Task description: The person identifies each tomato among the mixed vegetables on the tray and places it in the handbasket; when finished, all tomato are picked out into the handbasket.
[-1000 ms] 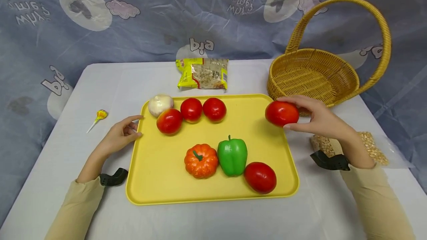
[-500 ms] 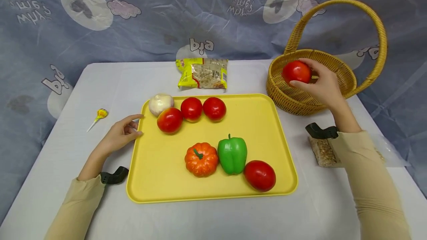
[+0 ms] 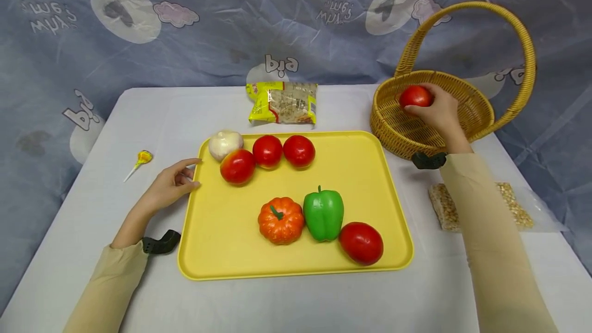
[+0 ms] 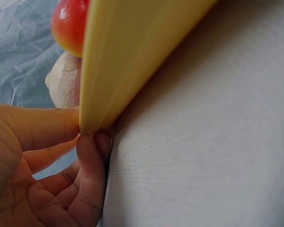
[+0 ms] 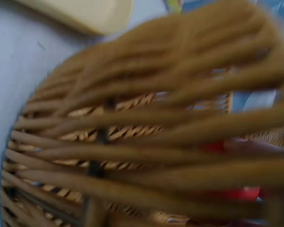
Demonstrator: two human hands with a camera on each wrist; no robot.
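My right hand [image 3: 438, 110] holds a smooth red oval fruit [image 3: 414, 97] inside the tall-handled wicker basket [image 3: 387, 126]. In the right wrist view the basket's woven wall [image 5: 132, 156] hides most of that hand, and only red patches show through the gaps. My left hand [image 3: 167, 187] pinches the left rim of the yellow tray [image 3: 217, 251]; in the left wrist view the thumb [image 4: 47, 126] lies at the tray's edge [image 4: 97, 71] with curled fingers below. On the tray are several red fruits [image 3: 267, 151], a garlic bulb [image 3: 225, 145], a small orange pumpkin [image 3: 281, 221] and a green bell pepper [image 3: 324, 215].
Behind the tray lies a yellow snack packet [image 3: 284, 103]. A lollipop [image 3: 144, 158] is left of it, and a clear bag of grainy bars [image 3: 515, 207] lies partly under the right forearm. Patterned grey-blue cloth [image 3: 231, 14] hangs at the back.
My right hand has carried the red fruit from above the tray's right edge up and over to the basket, then down inside it. The left hand has stayed at the tray's rim.
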